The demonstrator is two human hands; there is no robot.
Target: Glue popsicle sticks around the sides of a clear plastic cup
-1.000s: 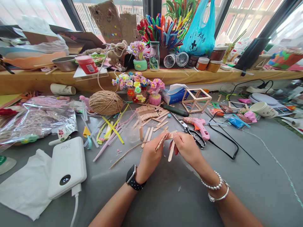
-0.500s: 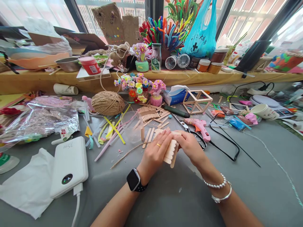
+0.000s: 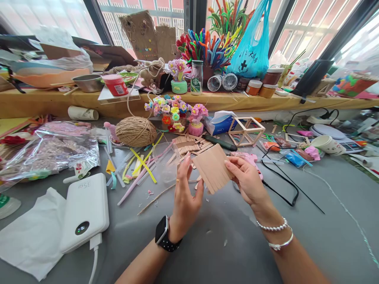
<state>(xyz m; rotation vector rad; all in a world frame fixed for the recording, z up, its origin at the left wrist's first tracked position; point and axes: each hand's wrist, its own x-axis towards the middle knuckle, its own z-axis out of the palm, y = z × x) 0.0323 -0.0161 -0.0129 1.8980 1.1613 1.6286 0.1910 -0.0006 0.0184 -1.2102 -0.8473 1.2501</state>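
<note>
A cluttered grey table (image 3: 310,221) carries a white power bank (image 3: 85,211) at 9 o'clock and a round ball of brown twine (image 3: 136,131) at 11 o'clock. Raised above the table's middle is a flat panel of pale wooden craft sticks (image 3: 213,167), tilted, its ragged edge at 6 o'clock. The right hand (image 3: 247,181), wrist in silver bracelets, has its fingers clamped on the panel's right edge. The left hand (image 3: 186,193), wearing a black watch, stands upright, fingers apart beside the panel's left edge.
</note>
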